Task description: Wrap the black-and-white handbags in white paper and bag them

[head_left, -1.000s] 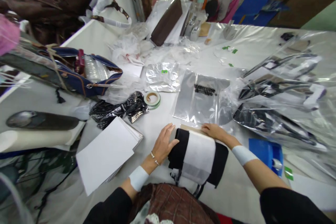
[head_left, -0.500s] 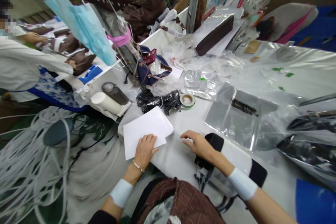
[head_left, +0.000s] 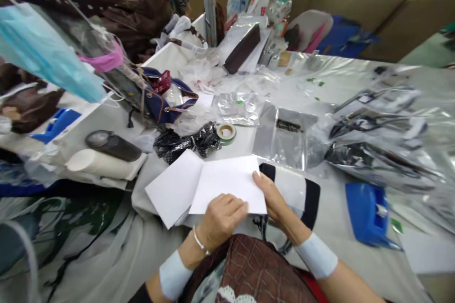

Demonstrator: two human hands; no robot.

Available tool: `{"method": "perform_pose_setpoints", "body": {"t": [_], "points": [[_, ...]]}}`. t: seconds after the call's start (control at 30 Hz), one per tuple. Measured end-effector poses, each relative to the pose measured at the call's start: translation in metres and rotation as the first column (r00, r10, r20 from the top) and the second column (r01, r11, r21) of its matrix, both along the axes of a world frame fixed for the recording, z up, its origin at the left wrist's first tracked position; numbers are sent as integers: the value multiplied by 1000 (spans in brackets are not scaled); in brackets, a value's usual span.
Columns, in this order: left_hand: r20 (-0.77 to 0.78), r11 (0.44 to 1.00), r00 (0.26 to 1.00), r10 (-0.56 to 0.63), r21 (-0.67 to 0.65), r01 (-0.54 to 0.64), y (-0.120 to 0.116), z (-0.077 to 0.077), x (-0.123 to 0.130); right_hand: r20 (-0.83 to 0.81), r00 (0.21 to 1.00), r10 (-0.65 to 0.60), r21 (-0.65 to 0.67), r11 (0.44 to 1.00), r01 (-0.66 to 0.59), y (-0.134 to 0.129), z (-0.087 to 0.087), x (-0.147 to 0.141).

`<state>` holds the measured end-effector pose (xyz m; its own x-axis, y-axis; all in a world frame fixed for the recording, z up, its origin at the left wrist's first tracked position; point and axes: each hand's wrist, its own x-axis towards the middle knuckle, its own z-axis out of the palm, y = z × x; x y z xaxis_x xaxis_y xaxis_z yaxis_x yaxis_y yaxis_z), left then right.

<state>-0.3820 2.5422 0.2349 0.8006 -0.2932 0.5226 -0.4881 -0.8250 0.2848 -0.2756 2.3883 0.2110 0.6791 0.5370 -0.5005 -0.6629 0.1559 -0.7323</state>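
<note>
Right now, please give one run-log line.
right hand: holding white rectangular paper sheet | left hand: at sheet's near edge | white paper stack: left of sheet

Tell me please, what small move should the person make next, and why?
Perhaps draw the white sheet rightward, clear of the paper stack. The right hand grips its right edge, the left hand is at its lower edge, and its left side overlaps the stack in this view.
</note>
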Motion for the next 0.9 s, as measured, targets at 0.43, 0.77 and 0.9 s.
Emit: {"method": "perform_pose_setpoints", "body": {"t": [0.43, 0.77, 0.9], "points": [[-302, 923, 903, -307, 139, 360, -110, -97, 75, 326, 942, -80, -798, 511, 320, -206, -80, -4], [-474, 939, 851, -224, 128, 319, -100, -103, 72, 653, 581, 486, -733, 211, 646, -217, -57, 35], [-466, 942, 864, -190, 163, 295, -99, -99, 73, 708, 285, 646, -647, 430, 630, -182, -61, 67]]}}
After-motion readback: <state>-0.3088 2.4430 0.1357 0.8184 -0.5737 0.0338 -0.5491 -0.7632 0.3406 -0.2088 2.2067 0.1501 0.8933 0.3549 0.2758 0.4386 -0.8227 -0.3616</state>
